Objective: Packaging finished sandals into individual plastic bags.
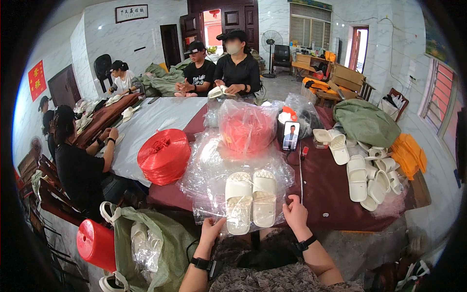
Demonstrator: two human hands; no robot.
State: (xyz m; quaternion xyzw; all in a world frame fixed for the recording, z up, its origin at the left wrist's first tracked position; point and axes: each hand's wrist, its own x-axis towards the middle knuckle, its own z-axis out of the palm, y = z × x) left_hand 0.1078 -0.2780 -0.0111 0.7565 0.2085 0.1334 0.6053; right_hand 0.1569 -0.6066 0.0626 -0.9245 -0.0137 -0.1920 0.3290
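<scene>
A pair of cream slippers (239, 203) lies side by side in a clear plastic bag (278, 214) at the near table edge, toes pointing away from me. My left hand (212, 230) pinches the bag's near left corner, thumb against the film. At the right side of the bag, my right hand (295, 213) is closed with fingers curled on its edge. Under and beyond the pair spreads a pile of flat clear bags (206, 168). A thin strand crosses over the slippers.
Red twine rolls (164, 156) stand left and beyond the bags. A propped phone (291, 136) and loose cream slippers (357, 177) are to the right. Beside my left arm sits a green sack (127, 243) holding bagged slippers. Co-workers (238, 68) sit around the tables.
</scene>
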